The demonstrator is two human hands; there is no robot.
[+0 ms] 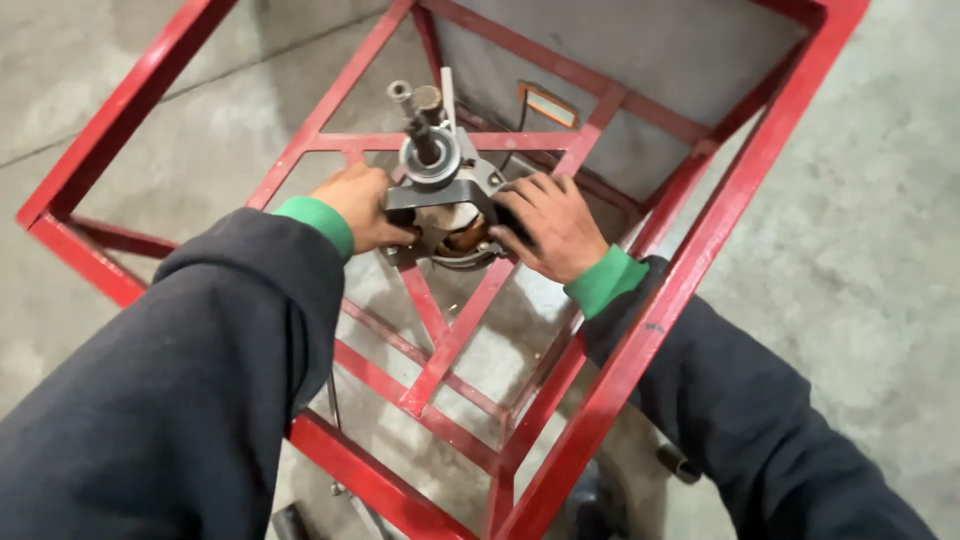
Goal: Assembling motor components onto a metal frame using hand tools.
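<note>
While on red frame (640,330), left hand (362,205), right hand (548,225) grip motor (445,205).

Even, soft daylight — faint shadows on the concrete floor (880,250), near sleeves slightly blurred, edges bowed.

Both hands grip a small electric motor (443,200) that sits in the middle of a red metal frame (640,330). The left hand (362,207) holds the motor's left side, the right hand (548,225) its right side. The motor's shaft (412,118) points up.
</note>
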